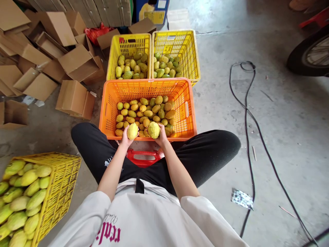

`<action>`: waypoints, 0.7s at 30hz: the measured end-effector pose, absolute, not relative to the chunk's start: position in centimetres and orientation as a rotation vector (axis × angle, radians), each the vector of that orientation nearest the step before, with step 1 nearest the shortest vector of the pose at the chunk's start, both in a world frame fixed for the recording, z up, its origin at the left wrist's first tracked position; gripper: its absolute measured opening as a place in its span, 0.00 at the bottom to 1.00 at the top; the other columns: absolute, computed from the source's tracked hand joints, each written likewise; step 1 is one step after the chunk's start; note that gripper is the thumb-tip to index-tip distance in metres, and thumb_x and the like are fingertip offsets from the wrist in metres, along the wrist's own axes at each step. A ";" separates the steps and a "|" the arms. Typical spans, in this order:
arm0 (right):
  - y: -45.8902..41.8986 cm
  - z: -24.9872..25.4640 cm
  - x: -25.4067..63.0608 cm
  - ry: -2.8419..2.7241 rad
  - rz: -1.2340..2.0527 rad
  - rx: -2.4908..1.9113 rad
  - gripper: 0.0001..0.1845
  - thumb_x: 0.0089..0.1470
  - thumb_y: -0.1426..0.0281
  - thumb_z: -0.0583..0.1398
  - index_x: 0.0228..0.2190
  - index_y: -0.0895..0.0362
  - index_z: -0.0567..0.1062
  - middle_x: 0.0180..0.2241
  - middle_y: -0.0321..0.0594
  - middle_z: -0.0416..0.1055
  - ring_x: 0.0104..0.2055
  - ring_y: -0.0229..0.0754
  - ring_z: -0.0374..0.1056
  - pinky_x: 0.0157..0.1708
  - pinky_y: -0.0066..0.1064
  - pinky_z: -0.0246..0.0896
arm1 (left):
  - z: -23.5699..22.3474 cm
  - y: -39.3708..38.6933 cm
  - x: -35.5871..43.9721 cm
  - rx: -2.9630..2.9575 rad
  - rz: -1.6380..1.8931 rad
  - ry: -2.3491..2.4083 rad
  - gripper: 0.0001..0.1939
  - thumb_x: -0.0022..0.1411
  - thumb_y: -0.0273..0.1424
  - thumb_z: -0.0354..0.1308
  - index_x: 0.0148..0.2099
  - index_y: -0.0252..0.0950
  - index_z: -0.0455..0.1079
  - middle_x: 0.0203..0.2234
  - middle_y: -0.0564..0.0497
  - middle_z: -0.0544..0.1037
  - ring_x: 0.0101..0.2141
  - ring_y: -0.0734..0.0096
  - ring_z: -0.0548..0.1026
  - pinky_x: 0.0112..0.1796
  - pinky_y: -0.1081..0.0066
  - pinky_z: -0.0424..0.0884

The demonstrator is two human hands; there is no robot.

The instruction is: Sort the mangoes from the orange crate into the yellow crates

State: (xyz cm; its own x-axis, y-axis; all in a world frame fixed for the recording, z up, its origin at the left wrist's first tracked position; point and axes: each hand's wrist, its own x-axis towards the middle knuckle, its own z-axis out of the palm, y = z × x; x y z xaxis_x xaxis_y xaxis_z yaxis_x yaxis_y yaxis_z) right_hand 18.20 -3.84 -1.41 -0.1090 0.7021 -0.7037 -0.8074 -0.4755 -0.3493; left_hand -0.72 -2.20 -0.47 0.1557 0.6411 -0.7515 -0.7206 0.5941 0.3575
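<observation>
My left hand (125, 138) is closed around a smooth, oval yellow fruit (132, 131). In my right hand (161, 135) is a rounder, lumpy yellow-green fruit (154, 130). Both hands are side by side over the near rim of an orange plastic crate (189, 118). Inside this crate lie many loose yellow, green and orange-tinged fruits (148, 113), part of them hidden behind my hands and the held fruits.
Two yellow crates (194, 56) with more fruit stand beyond the orange one. At lower left is a fruit-filled yellow crate (61, 185). Cardboard boxes (74, 99) are piled on the left. A black cable (262, 137) and a wheel (308, 56) are on the right.
</observation>
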 end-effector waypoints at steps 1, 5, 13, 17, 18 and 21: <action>-3.8 -1.5 18.2 0.139 1.789 -1.038 0.18 0.60 0.56 0.54 0.35 0.55 0.77 0.30 0.45 0.82 0.33 0.48 0.79 0.37 0.38 0.80 | -0.4 -2.2 -0.7 -0.098 0.971 1.026 0.17 0.70 0.38 0.51 0.51 0.34 0.76 0.34 0.44 0.83 0.39 0.61 0.82 0.38 0.67 0.78; -3.9 -1.8 18.1 0.094 1.788 -1.028 0.16 0.59 0.57 0.56 0.34 0.54 0.77 0.32 0.44 0.83 0.37 0.48 0.80 0.42 0.38 0.80 | -0.4 -2.2 -0.6 -0.120 0.964 1.026 0.19 0.72 0.38 0.49 0.56 0.35 0.74 0.39 0.42 0.84 0.45 0.59 0.82 0.43 0.64 0.78; -4.2 -2.3 18.1 0.056 1.730 -1.012 0.14 0.57 0.55 0.63 0.34 0.53 0.77 0.32 0.41 0.82 0.38 0.49 0.80 0.39 0.37 0.80 | -0.5 -2.4 -0.5 -0.095 1.001 0.971 0.19 0.72 0.32 0.50 0.59 0.37 0.73 0.47 0.43 0.83 0.53 0.56 0.79 0.53 0.57 0.75; -4.5 -2.6 18.0 -0.012 1.686 -1.016 0.14 0.53 0.59 0.69 0.36 0.53 0.76 0.32 0.38 0.81 0.34 0.44 0.80 0.37 0.34 0.80 | -0.5 -2.4 -0.7 -0.096 0.997 0.956 0.18 0.73 0.36 0.49 0.54 0.35 0.75 0.40 0.43 0.84 0.47 0.57 0.82 0.47 0.59 0.78; -4.6 -2.7 18.0 -0.036 1.680 -1.015 0.15 0.52 0.59 0.70 0.37 0.53 0.76 0.33 0.37 0.81 0.34 0.44 0.80 0.37 0.34 0.80 | -0.5 -2.4 -0.8 -0.093 0.994 0.953 0.18 0.73 0.39 0.49 0.52 0.35 0.75 0.38 0.43 0.83 0.44 0.58 0.82 0.44 0.62 0.79; -4.7 -2.8 18.0 -0.067 1.673 -1.005 0.15 0.51 0.61 0.70 0.37 0.52 0.75 0.33 0.35 0.81 0.36 0.44 0.80 0.40 0.36 0.80 | -0.3 -2.5 -1.0 -0.076 1.000 0.939 0.20 0.71 0.45 0.52 0.47 0.35 0.75 0.33 0.45 0.81 0.34 0.65 0.81 0.34 0.69 0.77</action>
State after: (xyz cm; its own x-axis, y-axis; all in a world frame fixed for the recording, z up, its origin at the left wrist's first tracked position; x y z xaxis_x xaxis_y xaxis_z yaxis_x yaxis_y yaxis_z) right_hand 17.97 -4.67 -2.78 -0.0089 0.8195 -0.5729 -0.7708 -0.3706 -0.5182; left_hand -1.03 -2.50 -0.32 0.1982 0.6832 -0.7028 -0.7440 0.5717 0.3460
